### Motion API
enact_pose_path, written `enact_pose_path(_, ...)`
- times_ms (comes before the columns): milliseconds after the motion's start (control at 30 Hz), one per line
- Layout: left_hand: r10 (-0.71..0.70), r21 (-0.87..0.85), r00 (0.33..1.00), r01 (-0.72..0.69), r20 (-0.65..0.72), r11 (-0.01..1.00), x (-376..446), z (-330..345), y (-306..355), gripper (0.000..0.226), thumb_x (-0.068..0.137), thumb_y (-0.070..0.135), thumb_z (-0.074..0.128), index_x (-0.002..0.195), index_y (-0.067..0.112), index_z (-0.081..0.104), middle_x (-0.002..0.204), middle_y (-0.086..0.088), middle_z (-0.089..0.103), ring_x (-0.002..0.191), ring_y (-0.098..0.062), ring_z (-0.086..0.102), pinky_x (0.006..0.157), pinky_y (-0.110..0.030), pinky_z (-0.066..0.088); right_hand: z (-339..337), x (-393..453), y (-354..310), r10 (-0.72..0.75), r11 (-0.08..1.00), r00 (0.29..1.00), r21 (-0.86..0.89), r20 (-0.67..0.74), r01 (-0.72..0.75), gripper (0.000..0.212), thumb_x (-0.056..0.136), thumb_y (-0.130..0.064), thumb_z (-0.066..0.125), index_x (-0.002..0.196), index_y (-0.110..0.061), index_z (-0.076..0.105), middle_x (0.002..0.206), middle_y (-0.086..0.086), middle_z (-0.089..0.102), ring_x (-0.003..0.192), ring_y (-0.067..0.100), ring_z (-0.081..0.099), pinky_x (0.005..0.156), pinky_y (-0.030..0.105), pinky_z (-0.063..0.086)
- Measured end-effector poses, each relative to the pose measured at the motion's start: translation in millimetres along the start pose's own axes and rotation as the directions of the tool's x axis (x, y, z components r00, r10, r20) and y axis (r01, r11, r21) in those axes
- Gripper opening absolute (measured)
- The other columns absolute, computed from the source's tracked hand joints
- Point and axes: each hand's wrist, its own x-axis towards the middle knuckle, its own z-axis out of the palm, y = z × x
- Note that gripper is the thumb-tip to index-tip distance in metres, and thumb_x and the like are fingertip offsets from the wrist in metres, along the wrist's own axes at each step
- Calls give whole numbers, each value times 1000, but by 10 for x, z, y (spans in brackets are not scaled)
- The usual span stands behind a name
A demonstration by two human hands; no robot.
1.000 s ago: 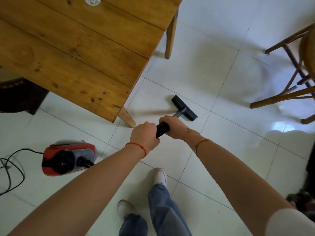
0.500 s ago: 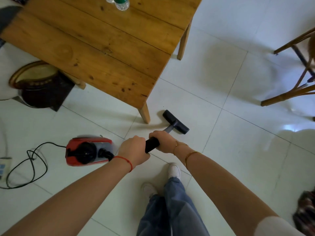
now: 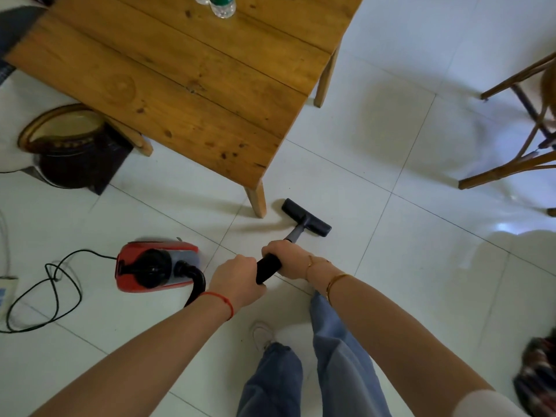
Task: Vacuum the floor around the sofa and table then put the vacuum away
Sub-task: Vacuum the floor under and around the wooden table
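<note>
Both hands curled tight round black wand [image 3: 267, 268]: left hand [image 3: 237, 281] at rear end, right hand [image 3: 288, 260] further down. Head view only, so: floor head [image 3: 307, 218] flat on white tile floor [image 3: 421, 236], just beside near desk leg [image 3: 257, 200]. Red vacuum body [image 3: 156, 266] on floor left of hands, hose [image 3: 197, 281] curving up, cord [image 3: 45, 290] looped nearby. Tip imo: keep head flat, short strokes round leg, watch cord. Versus half second ago: nozzle hugs leg about same, view shifted, more desk [image 3: 180, 85] showing.
</note>
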Motion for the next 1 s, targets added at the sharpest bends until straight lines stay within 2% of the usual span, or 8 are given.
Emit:
enact_pose_path(133, -12, -52, 1000, 11, -15, 999, 273, -96, 243, 11, 80, 24, 58, 86, 15, 55, 72, 1, 55, 62, -18, 56, 57, -26, 47, -281, 63, 311, -5, 999, 1000, -42, 24, 6, 18, 80, 1, 56, 89, -16, 57, 94, 4, 60, 88, 20, 56, 84, 36, 48)
enact_pose_path(267, -47, -109, 997, 40, -56, 993, 680, -304, 571, 13, 80, 26, 60, 85, 16, 52, 76, 0, 56, 65, -17, 57, 59, -25, 46, -750, 218, 735, -20, 998, 999, -62, 42, 22, 20, 79, 1, 56, 86, -18, 55, 93, 3, 59, 84, 18, 53, 84, 36, 48)
enact_pose_path(400, -84, -138, 990, 68, -115, 988, 1162, -558, 977, 18, 80, 28, 60, 90, 13, 56, 81, -1, 57, 73, -19, 62, 66, -28, 53, -1297, 379, 1220, -31, 995, 997, -93, 66, 38, 20, 79, 3, 55, 90, -15, 56, 93, 4, 58, 89, 22, 56, 85, 38, 48)
enact_pose_path(533, -120, -188, 975, 85, -187, 978, 1692, -845, 1398, 21, 82, 27, 60, 96, 13, 54, 88, -3, 60, 77, -19, 61, 65, -27, 49, -1894, 567, 1744, -45, 993, 998, -105, 46, 49, 21, 80, 2, 55, 86, -18, 54, 90, 1, 55, 84, 19, 53, 84, 37, 48)
enact_pose_path(633, -156, -202, 957, 106, -247, 974, 2097, -1046, 1681, 22, 85, 27, 60, 101, 13, 53, 84, -1, 54, 72, -17, 56, 62, -24, 45, -2304, 714, 2108, -47, 991, 999, -125, 10, 48, 17, 82, -1, 58, 92, -15, 57, 94, 3, 59, 85, 18, 53, 85, 33, 48)
enact_pose_path(733, -159, -195, 945, 106, -284, 975, 2443, -1202, 1899, 24, 86, 28, 59, 104, 14, 52, 86, -1, 57, 76, -18, 61, 64, -25, 47, -2615, 834, 2422, -44, 992, 998, -123, -34, 39, 16, 82, -3, 59, 93, -15, 58, 96, 4, 60, 88, 18, 55, 86, 32, 48)
enact_pose_path(1000, -124, -124, 943, 89, -309, 988, 2789, -1423, 2066, 32, 91, 35, 57, 113, 13, 48, 96, -5, 63, 83, -17, 64, 69, -23, 49, -2888, 985, 2712, -31, 996, 996, -84, -89, 24, 16, 82, -3, 61, 92, -15, 57, 97, 2, 60, 91, 18, 55, 87, 31, 47)
